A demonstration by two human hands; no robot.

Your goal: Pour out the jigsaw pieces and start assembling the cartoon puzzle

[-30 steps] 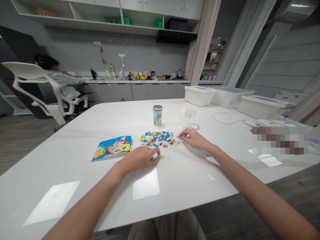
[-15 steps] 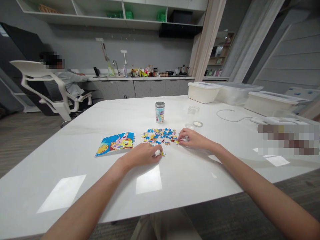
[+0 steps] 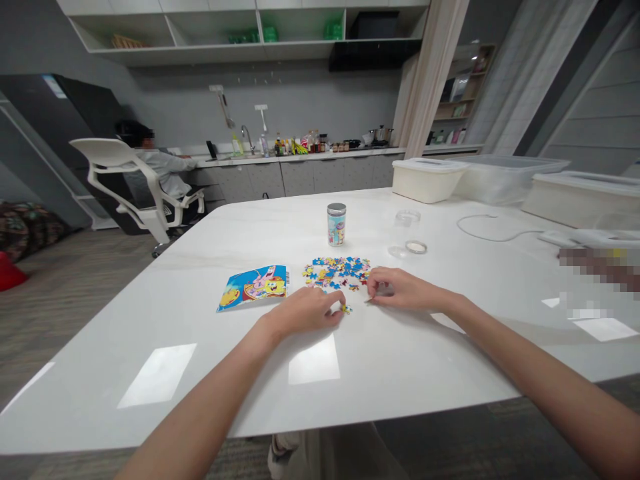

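Several loose puzzle pieces lie in a blue and yellow heap on the white table. My left hand rests in front of the heap, thumb and forefinger closed on a small yellow and blue puzzle piece at the table surface. My right hand is at the heap's right side, its fingertips pinching a thin piece seen edge-on. A picture card with yellow and pink cartoon figures lies left of my left hand. Behind the heap stands a printed tin with a silver lid.
A clear container, a round lid and a cable lie at the right. Pale storage boxes stand farther back. A person sits on a white chair at the left, by the counter.
My right hand has drawn a piece a little away from the heap, toward me. My left hand stays at its piece. The camera view has turned left.
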